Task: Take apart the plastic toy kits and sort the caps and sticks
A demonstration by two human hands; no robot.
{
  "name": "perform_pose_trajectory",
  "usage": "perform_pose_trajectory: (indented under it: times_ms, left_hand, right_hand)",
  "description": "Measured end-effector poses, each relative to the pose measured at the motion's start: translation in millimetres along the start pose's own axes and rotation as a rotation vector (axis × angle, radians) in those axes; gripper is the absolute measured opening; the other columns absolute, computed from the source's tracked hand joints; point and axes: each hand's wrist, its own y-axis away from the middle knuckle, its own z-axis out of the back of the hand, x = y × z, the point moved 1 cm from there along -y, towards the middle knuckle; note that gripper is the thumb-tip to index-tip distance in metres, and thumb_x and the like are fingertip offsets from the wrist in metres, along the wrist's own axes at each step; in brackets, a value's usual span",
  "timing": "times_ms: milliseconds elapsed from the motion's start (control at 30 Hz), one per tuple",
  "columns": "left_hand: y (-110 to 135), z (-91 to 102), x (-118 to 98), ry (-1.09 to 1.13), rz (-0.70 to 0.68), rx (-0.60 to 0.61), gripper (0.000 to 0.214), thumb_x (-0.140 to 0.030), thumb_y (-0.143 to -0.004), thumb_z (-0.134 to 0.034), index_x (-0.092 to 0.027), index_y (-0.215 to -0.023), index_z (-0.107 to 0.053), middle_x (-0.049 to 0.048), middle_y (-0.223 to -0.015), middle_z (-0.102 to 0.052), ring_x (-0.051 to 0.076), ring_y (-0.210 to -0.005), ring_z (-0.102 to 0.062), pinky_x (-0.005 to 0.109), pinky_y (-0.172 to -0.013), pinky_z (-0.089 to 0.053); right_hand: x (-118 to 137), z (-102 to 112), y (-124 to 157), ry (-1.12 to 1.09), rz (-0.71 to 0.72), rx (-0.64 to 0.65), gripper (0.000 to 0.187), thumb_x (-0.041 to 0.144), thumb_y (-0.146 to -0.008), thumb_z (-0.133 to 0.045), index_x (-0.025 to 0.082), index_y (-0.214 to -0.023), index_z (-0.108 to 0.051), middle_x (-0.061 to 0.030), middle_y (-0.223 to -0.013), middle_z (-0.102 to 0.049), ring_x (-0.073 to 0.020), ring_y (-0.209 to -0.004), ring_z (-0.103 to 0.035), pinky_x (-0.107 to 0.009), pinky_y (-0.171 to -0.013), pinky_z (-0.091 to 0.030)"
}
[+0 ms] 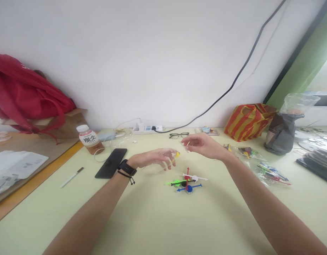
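My left hand (156,158), with a black watch on its wrist, hovers above the table, fingers curled down, pinching a small yellow plastic piece (176,155) at its fingertips. Close to the right, my right hand (203,144) pinches a thin pale stick-like piece (187,144) between thumb and finger. Just below both hands lies a small cluster of coloured plastic toy parts (187,181): green, red, white and blue arrow-shaped sticks on small discs.
The pale green table (158,219) also holds a black phone (111,163), a white pen (72,177), a drink bottle (87,137), glasses (178,135), a power strip (147,129), clear bags of toy parts (270,173), a striped bag (247,121) and a red backpack (27,95).
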Motion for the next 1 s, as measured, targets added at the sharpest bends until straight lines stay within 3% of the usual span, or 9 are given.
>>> perform_pose_trajectory:
  times_ms: [67,167,267,367,500,633,800,1000]
  left_hand:
    - [2,0.2,-3,-0.008,0.017,-0.006,0.057,-0.049,-0.096,-0.063,-0.027,-0.147,-0.05,0.0121,-0.123,-0.063,0.026,-0.107,-0.064,0.042,-0.095,-0.051]
    - [5,3.9,-4,-0.002,0.02,-0.009,0.058,-0.049,-0.097,-0.061,-0.024,-0.148,-0.049,0.0121,-0.118,-0.064,0.025,-0.101,-0.064,0.04,-0.091,-0.051]
    - [7,8.8,-1,0.011,0.036,-0.029,0.058,-0.05,-0.097,-0.06,-0.024,-0.147,-0.05,0.0122,-0.118,-0.064,0.025,-0.1,-0.064,0.039,-0.088,-0.051]
    - [8,11.9,2,0.011,0.063,-0.051,0.057,-0.05,-0.096,-0.061,-0.025,-0.147,-0.05,0.0116,-0.118,-0.065,0.025,-0.102,-0.064,0.04,-0.09,-0.05]
    - [8,13.4,3,0.003,0.075,-0.054,0.057,-0.049,-0.097,-0.062,-0.024,-0.147,-0.05,0.0115,-0.117,-0.065,0.025,-0.102,-0.064,0.04,-0.092,-0.05]
    - [8,15.8,4,-0.009,0.081,-0.06,0.059,-0.05,-0.097,-0.061,-0.025,-0.148,-0.048,0.0121,-0.119,-0.065,0.025,-0.101,-0.064,0.039,-0.09,-0.05]
    - [10,18.2,5,-0.021,0.093,-0.076,0.058,-0.051,-0.098,-0.06,-0.026,-0.149,-0.048,0.0119,-0.12,-0.065,0.025,-0.102,-0.064,0.038,-0.089,-0.05]
    - [11,17.7,4,-0.02,0.098,-0.083,0.06,-0.052,-0.097,-0.061,-0.027,-0.15,-0.048,0.0124,-0.12,-0.065,0.024,-0.1,-0.064,0.037,-0.087,-0.05]
  right_hand:
    - [-4,2,-1,0.058,0.025,-0.064,0.032,0.04,-0.092,-0.065,0.021,-0.116,-0.073,-0.0098,-0.116,-0.074,-0.0212,-0.091,-0.069,-0.035,-0.079,-0.057]
    - [-14,7,-2,0.133,-0.006,-0.074,0.022,0.032,-0.094,-0.059,0.02,-0.106,-0.073,-0.0083,-0.111,-0.074,-0.0189,-0.085,-0.068,-0.032,-0.075,-0.055]
    - [-27,4,-2,0.193,-0.03,0.181,0.017,0.022,-0.088,-0.061,0.019,-0.096,-0.075,-0.0059,-0.101,-0.076,-0.017,-0.081,-0.066,-0.028,-0.071,-0.052]
    - [-38,-10,-1,0.168,-0.01,0.501,0.023,0.017,-0.083,-0.065,0.019,-0.101,-0.079,-0.0058,-0.106,-0.077,-0.0164,-0.083,-0.066,-0.027,-0.075,-0.052]
    - [-48,-27,-3,0.193,-0.037,0.642,0.023,0.019,-0.081,-0.07,0.017,-0.1,-0.082,-0.0069,-0.103,-0.077,-0.0167,-0.083,-0.065,-0.026,-0.074,-0.05]
    - [-51,-23,-3,0.227,-0.048,0.578,0.021,0.031,-0.081,-0.076,0.018,-0.095,-0.084,-0.0068,-0.096,-0.078,-0.0178,-0.082,-0.064,-0.026,-0.072,-0.048]
    - [-45,1,-1,0.224,-0.063,0.41,0.024,0.035,-0.086,-0.07,0.019,-0.096,-0.084,-0.0073,-0.096,-0.077,-0.0195,-0.082,-0.065,-0.028,-0.072,-0.049]
    - [-31,32,5,0.177,-0.095,0.031,0.03,0.045,-0.09,-0.066,0.021,-0.102,-0.08,-0.0082,-0.1,-0.077,-0.0208,-0.082,-0.065,-0.033,-0.074,-0.052]
